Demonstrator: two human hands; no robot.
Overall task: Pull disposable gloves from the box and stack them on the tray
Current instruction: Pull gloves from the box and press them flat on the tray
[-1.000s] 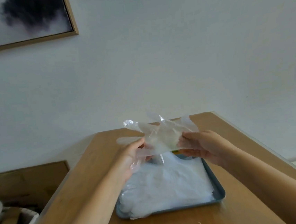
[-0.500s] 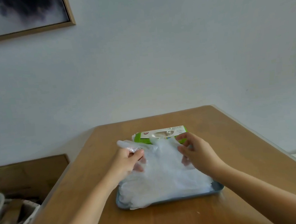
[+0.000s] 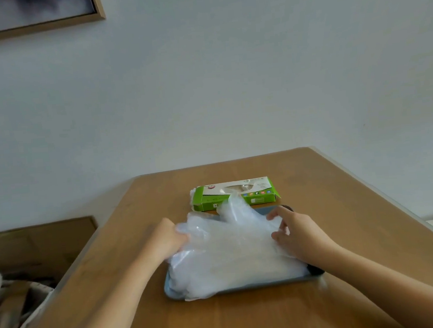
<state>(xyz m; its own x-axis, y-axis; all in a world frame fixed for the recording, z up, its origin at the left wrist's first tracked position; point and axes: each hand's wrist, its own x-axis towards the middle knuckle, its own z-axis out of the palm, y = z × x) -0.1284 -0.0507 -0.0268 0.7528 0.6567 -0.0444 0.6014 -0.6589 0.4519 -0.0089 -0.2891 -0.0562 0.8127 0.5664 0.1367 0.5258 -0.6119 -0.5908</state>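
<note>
The gloves (image 3: 234, 254) are thin, featherlight, slippery film that would likely slide or drift, so they are best pinched at an edge (never mid-sheet). They lie heaped on the tray (image 3: 248, 289), near the box (image 3: 234, 194) on the counter (image 3: 251, 319). The left hand (image 3: 168, 238) curls its fingers into the pile's left edge; the right hand (image 3: 296, 233) pinches the right edge with thumb and forefinger slightly parted.

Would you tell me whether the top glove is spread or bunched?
Spread: the glove lies wide over the pile on the tray, left hand and right hand holding its sides.
</note>
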